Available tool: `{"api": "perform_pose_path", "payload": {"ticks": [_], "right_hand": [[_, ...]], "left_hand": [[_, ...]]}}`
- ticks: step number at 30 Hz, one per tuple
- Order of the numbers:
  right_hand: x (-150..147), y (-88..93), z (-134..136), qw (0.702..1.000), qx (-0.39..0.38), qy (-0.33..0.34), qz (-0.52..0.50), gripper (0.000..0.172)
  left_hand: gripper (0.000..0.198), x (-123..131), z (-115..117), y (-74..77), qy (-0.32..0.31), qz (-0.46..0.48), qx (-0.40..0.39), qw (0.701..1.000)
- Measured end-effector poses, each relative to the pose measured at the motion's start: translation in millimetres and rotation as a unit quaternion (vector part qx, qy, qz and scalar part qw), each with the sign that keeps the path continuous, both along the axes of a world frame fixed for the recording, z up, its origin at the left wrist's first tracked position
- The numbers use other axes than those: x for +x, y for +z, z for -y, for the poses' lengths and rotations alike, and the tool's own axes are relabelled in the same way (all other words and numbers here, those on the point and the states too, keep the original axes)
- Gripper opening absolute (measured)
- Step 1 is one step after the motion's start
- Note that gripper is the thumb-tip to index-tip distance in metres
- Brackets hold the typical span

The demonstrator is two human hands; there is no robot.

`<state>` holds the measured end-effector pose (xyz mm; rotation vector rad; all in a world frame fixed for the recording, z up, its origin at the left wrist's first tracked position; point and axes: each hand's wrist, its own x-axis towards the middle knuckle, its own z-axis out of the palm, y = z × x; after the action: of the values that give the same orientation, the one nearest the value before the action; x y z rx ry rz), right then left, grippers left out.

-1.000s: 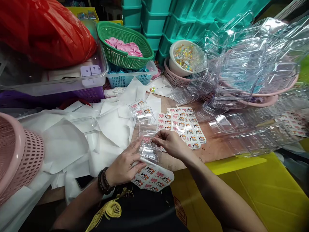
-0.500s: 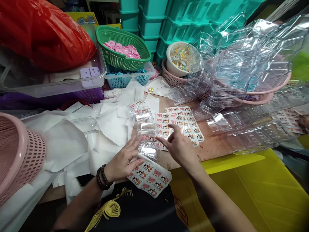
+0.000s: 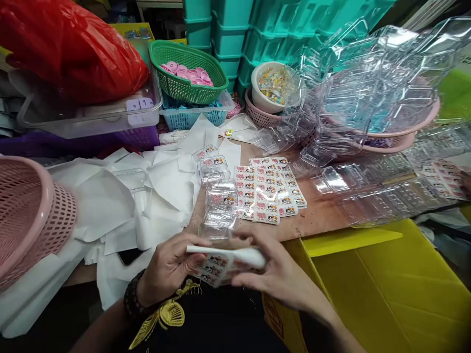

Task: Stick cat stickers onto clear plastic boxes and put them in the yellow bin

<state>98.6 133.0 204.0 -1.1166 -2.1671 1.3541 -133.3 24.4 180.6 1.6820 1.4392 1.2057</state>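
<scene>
My left hand (image 3: 164,267), with a dark beaded bracelet, pinches the left side of a cat-sticker sheet (image 3: 216,269) between thumb and fingers. My right hand (image 3: 279,269) is around the right end of that sheet, which is bent with its white back curling over; this hand is slightly blurred. Just beyond the hands, clear plastic boxes (image 3: 220,220) stand in a row on the table. One clear box (image 3: 222,200) bears a cat sticker with pink print, as do boxes farther back. Right of the row lie overlapping cat-sticker sheets (image 3: 267,189).
White backing papers (image 3: 171,191) cover the left side, beside a pink basket (image 3: 64,211). Clear plastic boxes (image 3: 375,98) pile over pink baskets at right. A green basket (image 3: 217,88) holds pink pieces. A co-worker's hand (image 3: 466,184) is at the far right edge.
My right hand has moved from the stickered box down to the sheet and taken its right end. My left hand has left the box and lifted the sheet, now bent.
</scene>
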Motion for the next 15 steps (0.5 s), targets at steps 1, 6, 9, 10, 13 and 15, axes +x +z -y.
{"api": "perform_pose_path", "payload": {"ticks": [1,6,9,10,13,15], "right_hand": [[3.8,2.4,5.0,0.999,-0.029,0.033,-0.010,0.035],[13.0,-2.8,27.5,0.999,-0.042,0.028,-0.003,0.015],[14.9,-4.1,36.1,0.995,-0.006,0.097,0.020,0.017],[16.4,-5.4,36.7,0.994,-0.019,0.108,0.016,0.018],[22.4,-20.3,30.3,0.994,-0.101,0.032,-0.023,0.031],[22.8,-41.3,21.0,0.994,-0.083,-0.071,-0.024,0.043]], "left_hand": [[0.015,2.1,3.7,-1.2,0.001,0.002,0.001,1.000],[0.042,14.1,17.6,-4.3,0.053,-0.030,-0.037,0.997],[0.043,18.0,23.9,-1.9,0.015,-0.057,-0.089,0.994],[0.027,17.0,25.4,-1.6,-0.007,-0.059,-0.117,0.991],[0.016,5.4,25.6,-4.8,-0.004,-0.013,-0.171,0.985],[0.023,-6.3,19.5,-10.7,0.023,0.044,-0.153,0.987]]}}
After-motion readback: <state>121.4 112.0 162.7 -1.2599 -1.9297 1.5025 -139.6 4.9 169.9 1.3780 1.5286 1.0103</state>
